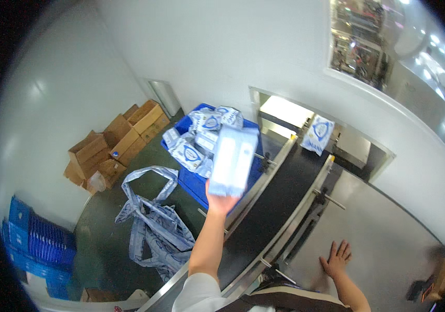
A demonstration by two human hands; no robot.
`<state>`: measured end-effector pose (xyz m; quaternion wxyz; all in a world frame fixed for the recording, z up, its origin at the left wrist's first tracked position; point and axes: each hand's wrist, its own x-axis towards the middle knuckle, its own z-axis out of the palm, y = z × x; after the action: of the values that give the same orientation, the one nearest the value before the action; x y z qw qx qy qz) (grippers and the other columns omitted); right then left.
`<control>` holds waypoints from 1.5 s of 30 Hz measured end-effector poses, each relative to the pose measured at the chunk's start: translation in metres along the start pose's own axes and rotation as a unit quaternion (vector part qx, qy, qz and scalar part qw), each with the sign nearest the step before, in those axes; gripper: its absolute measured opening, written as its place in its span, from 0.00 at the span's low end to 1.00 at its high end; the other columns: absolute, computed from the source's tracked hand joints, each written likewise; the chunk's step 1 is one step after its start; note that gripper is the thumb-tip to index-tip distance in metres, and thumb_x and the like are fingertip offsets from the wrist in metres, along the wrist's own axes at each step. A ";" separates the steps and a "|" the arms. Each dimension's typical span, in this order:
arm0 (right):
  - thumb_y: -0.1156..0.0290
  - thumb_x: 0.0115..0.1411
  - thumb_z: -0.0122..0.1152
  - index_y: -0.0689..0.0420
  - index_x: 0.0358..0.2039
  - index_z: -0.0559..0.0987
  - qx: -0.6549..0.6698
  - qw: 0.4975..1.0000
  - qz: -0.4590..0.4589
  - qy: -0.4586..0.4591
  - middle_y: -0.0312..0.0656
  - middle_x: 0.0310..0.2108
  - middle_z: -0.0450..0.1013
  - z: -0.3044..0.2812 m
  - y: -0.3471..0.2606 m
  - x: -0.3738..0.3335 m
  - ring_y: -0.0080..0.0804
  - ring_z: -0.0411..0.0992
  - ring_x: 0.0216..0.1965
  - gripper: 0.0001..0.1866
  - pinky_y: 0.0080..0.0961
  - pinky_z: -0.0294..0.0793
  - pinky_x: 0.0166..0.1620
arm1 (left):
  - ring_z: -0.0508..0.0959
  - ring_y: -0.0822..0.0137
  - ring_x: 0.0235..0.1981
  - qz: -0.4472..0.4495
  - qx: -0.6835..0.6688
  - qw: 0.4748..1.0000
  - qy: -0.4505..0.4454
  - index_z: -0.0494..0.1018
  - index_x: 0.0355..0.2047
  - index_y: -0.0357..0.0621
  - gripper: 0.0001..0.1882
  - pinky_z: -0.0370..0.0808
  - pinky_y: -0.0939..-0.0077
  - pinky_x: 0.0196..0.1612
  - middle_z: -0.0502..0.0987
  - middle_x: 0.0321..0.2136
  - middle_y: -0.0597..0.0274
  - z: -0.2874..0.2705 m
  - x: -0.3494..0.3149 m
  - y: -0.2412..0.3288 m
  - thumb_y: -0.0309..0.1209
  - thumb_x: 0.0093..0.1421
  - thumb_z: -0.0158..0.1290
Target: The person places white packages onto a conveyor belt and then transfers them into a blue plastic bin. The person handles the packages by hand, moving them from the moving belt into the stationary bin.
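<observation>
My left hand [221, 202] is closed around the lower end of a white and pale blue soft pack [233, 158], raised above the conveyor's left rail and the right side of a blue crate [194, 184]. Several similar blue and white packs [187, 156] lie heaped in that crate. My right hand [337, 259] rests palm down on the steel table [373, 223], fingers spread and holding nothing. Another pack [318, 135] lies on the black conveyor belt [272, 203], by the wall opening at its far end.
Metal guide rails [306, 208] run along the belt. On the floor to the left lies crumpled printed film [160, 234]. Cardboard boxes [121, 138] stand by the wall, and blue folded crates [43, 239] are stacked at far left. A window [360, 41] is at upper right.
</observation>
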<state>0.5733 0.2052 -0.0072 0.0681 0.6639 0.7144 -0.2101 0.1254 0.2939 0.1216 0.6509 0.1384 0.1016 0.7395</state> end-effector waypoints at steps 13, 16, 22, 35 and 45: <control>0.45 0.48 0.55 0.50 0.63 0.49 -0.007 1.000 -0.001 0.021 0.55 0.65 0.30 -0.007 -0.005 0.002 0.56 0.25 0.65 0.46 0.60 0.27 0.59 | 0.61 0.49 0.52 0.070 0.749 0.649 0.111 0.66 0.48 0.37 0.32 0.61 0.57 0.53 0.60 0.51 0.40 -0.087 0.085 -0.132 0.46 0.49 0.57; 0.43 0.49 0.54 0.48 0.63 0.49 -0.006 0.999 -0.001 0.033 0.55 0.65 0.30 -0.001 -0.001 0.002 0.56 0.26 0.65 0.46 0.60 0.27 0.58 | 0.53 0.35 0.56 0.161 0.873 0.460 0.020 0.60 0.55 0.42 0.40 0.52 0.49 0.57 0.53 0.54 0.33 -0.034 0.066 -0.169 0.49 0.45 0.59; 0.43 0.49 0.54 0.48 0.63 0.48 -0.020 0.999 -0.002 0.038 0.55 0.65 0.30 0.001 -0.002 0.002 0.57 0.27 0.64 0.46 0.61 0.28 0.58 | 0.50 0.36 0.57 0.023 0.937 0.346 0.046 0.56 0.59 0.59 0.45 0.51 0.44 0.55 0.46 0.59 0.38 -0.004 0.051 -0.177 0.54 0.41 0.59; 0.43 0.49 0.54 0.51 0.63 0.47 -0.006 1.000 0.012 0.010 0.54 0.65 0.29 -0.003 -0.004 0.000 0.56 0.24 0.64 0.47 0.60 0.28 0.58 | 0.63 0.54 0.56 -0.139 -0.043 0.985 0.095 0.58 0.57 0.47 0.35 0.57 0.54 0.58 0.62 0.55 0.54 0.040 0.026 -0.031 0.48 0.49 0.42; 0.42 0.49 0.52 0.50 0.63 0.46 -0.002 1.000 -0.003 0.011 0.54 0.65 0.28 0.001 0.002 0.002 0.57 0.24 0.64 0.47 0.62 0.26 0.58 | 0.71 0.63 0.37 -0.095 0.381 0.888 0.241 0.67 0.43 0.41 0.22 0.67 0.66 0.45 0.70 0.35 0.60 -0.047 0.090 -0.130 0.45 0.55 0.51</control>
<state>0.5747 0.2068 -0.0097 0.0611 0.6642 0.7173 -0.2016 0.2211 0.4012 0.0405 0.5711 0.1828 0.5417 0.5890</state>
